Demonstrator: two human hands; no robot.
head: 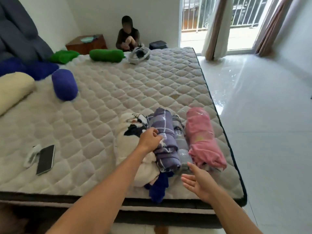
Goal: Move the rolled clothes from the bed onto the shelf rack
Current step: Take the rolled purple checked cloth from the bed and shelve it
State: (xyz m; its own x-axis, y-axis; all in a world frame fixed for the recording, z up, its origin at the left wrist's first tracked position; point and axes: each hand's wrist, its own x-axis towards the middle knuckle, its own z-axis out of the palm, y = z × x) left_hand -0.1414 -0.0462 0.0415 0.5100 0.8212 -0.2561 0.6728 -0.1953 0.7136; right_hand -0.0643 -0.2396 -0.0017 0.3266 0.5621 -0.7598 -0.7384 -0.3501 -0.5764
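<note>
Head view: left hand [149,138] fingers pinch the purple roll [164,141] on the bed [101,102]; right hand [197,180] fingers spread.

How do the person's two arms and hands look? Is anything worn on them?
Both forearms are bare as far as the head view shows them: no sleeves reach into the picture. The left hand and the right hand wear no gloves, and no watch, bracelet or ring shows on either wrist or on the visible fingers.

A phone [46,159] lies on the mattress, with a blue bolster [64,84] and green bolster [106,55] farther off.
</note>
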